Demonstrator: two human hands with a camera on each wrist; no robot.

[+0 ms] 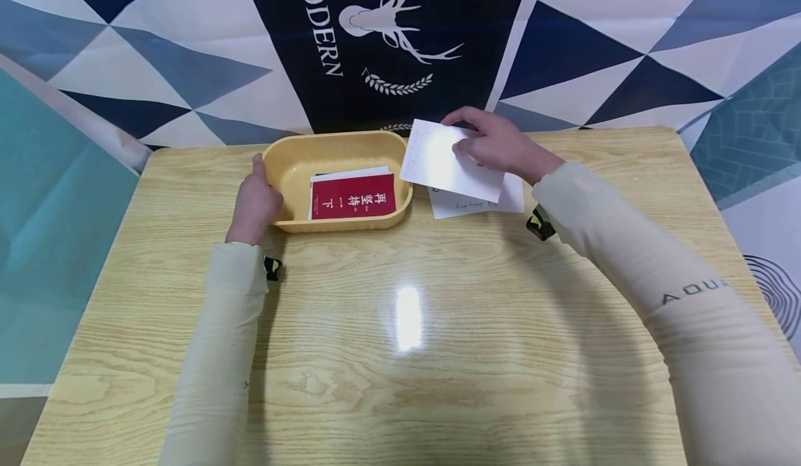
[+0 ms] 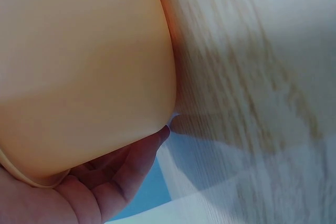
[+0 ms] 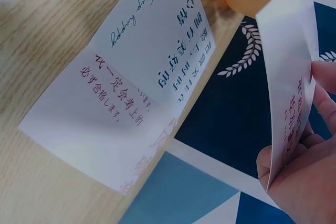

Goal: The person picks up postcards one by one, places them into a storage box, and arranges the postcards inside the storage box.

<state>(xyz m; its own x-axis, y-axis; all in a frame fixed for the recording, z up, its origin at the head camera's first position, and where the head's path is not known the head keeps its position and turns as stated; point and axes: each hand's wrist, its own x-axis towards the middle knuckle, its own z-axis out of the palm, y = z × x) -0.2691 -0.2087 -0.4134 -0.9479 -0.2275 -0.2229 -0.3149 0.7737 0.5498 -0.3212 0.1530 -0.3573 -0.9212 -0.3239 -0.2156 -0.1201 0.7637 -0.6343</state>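
Observation:
A yellow plastic tub [image 1: 294, 156] stands at the back of the wooden table [image 1: 400, 327], with a red card [image 1: 352, 204] on white cards inside. My left hand [image 1: 254, 198] rests against the tub's left wall [image 2: 89, 77], fingers curved along it. My right hand [image 1: 494, 142] pinches a white card [image 1: 447, 160] and holds it lifted just right of the tub; the right wrist view shows that card [image 3: 289, 77] edge-on between thumb and fingers. Below it, two white cards [image 1: 478, 202] with printed text lie on the table [image 3: 131, 93].
A hanging cloth [image 1: 375, 42] with blue and white triangles and a deer emblem runs close behind the table's far edge. The cards on the table lie near that edge. Bare wood stretches across the near half of the table.

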